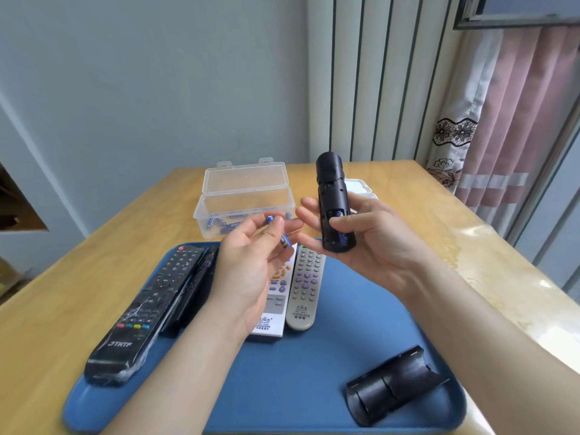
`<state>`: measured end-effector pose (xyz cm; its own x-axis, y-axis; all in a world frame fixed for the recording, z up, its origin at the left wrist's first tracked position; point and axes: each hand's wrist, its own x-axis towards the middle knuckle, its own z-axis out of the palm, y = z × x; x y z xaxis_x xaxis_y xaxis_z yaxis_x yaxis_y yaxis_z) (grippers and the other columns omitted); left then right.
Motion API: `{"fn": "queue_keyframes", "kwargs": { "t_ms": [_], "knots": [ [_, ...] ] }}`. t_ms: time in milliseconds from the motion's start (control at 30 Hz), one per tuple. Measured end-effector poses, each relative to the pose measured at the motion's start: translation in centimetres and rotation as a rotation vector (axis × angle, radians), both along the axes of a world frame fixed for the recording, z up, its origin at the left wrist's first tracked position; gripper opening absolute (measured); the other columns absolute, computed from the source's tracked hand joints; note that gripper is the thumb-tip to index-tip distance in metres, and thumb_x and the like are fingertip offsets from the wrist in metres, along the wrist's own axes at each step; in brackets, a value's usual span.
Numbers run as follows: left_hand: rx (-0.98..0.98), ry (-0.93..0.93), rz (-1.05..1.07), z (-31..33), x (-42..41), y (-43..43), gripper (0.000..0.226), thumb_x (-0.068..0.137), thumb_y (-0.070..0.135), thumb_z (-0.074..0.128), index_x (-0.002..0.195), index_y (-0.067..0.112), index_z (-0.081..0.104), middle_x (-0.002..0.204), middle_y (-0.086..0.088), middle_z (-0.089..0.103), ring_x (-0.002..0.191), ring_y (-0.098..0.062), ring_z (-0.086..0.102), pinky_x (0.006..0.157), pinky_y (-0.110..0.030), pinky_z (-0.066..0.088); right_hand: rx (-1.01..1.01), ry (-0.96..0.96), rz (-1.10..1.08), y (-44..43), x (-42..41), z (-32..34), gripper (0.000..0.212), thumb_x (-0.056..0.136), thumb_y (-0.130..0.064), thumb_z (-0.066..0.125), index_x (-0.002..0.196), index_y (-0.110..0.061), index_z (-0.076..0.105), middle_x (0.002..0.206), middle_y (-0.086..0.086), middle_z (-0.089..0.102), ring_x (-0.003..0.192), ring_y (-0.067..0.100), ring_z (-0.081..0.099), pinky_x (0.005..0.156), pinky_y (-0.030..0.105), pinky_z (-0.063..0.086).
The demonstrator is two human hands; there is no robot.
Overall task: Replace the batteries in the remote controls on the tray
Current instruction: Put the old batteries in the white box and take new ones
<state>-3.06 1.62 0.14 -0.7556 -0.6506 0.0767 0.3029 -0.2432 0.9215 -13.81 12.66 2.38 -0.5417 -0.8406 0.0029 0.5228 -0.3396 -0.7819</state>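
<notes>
Battery cover (396,387) lies loose on blue tray (298,372); right hand (370,246) grips black remote (329,183), compartment open; left hand (248,255) pinches blue battery (284,240); risk: loose pinch could drop cell, or polarity reversed.

We see a bright, daylit scene with soft overall sharpness. Light enters past the curtain (514,114), right of the tray (292,381), and the tabletop (470,237) right of the tray carries pale, watery glare. Shadows on the tray are faint and diffuse. Behind the tray the wall panels (376,89) bow with wide-angle distortion, and the tray's near corners stretch and smear slightly.
</notes>
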Motion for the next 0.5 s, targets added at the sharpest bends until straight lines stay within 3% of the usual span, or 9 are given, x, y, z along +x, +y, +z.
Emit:
{"fn": "queue_keyframes", "kwargs": {
  "t_ms": [133, 267, 333, 400, 500],
  "knots": [
    [0.106, 0.146, -0.041, 0.6, 0.1, 0.0, 0.014, 0.080, 0.018, 0.063, 0.092, 0.014, 0.069, 0.080, 0.000, 0.068, 0.078, -0.010, 0.063, 0.076, -0.024, 0.054, 0.018, -0.014, -0.033, -0.3, 0.3, -0.3, 0.047, 0.088, 0.018, 0.033, 0.129, 0.003, 0.051, 0.120, 0.023, 0.066, 0.109, 0.029, 0.067, 0.085, 0.048, 0.057],
    [0.181, 0.187, -0.106, 1.3, 0.3, 0.6, 0.013, 0.090, 0.016, 0.055, 0.097, 0.010, 0.065, 0.077, -0.005, 0.069, 0.066, -0.014, 0.067, 0.060, -0.021, 0.057, 0.043, -0.107, 0.027, -0.7, 0.7, -0.5, 0.029, 0.098, -0.010, 0.040, 0.118, 0.000, 0.058, 0.105, 0.014, 0.071, 0.087, 0.022, 0.069, 0.073, 0.032, 0.056],
    [0.201, 0.176, -0.109, 1.3, 0.4, 0.8, 0.013, 0.092, 0.018, 0.055, 0.095, 0.010, 0.065, 0.080, -0.005, 0.070, 0.064, -0.013, 0.069, 0.054, -0.019, 0.055, 0.047, -0.110, 0.050, -0.9, 0.9, -0.5, 0.031, 0.101, -0.019, 0.040, 0.118, -0.002, 0.059, 0.113, 0.015, 0.070, 0.077, 0.019, 0.066, 0.078, 0.031, 0.049],
    [0.144, 0.154, -0.074, 1.1, 0.5, 0.8, 0.010, 0.087, 0.020, 0.060, 0.092, 0.013, 0.064, 0.081, -0.003, 0.071, 0.061, -0.012, 0.068, 0.053, -0.018, 0.054, 0.022, -0.088, 0.056, -1.1, 1.1, -0.5, 0.033, 0.102, -0.019, 0.037, 0.124, -0.005, 0.057, 0.119, 0.017, 0.068, 0.074, 0.019, 0.064, 0.076, 0.032, 0.047],
    [-0.179, 0.072, 0.076, 0.8, 0.5, 0.7, 0.012, 0.080, 0.023, 0.069, 0.087, 0.018, 0.060, 0.077, -0.004, 0.074, 0.056, -0.014, 0.065, 0.049, -0.018, 0.047, -0.048, -0.031, 0.081, -1.4, 1.6, -0.5, 0.028, 0.103, -0.013, 0.033, 0.121, -0.006, 0.053, 0.095, 0.013, 0.066, 0.067, 0.020, 0.058, 0.062, 0.029, 0.050]
  ]
}}
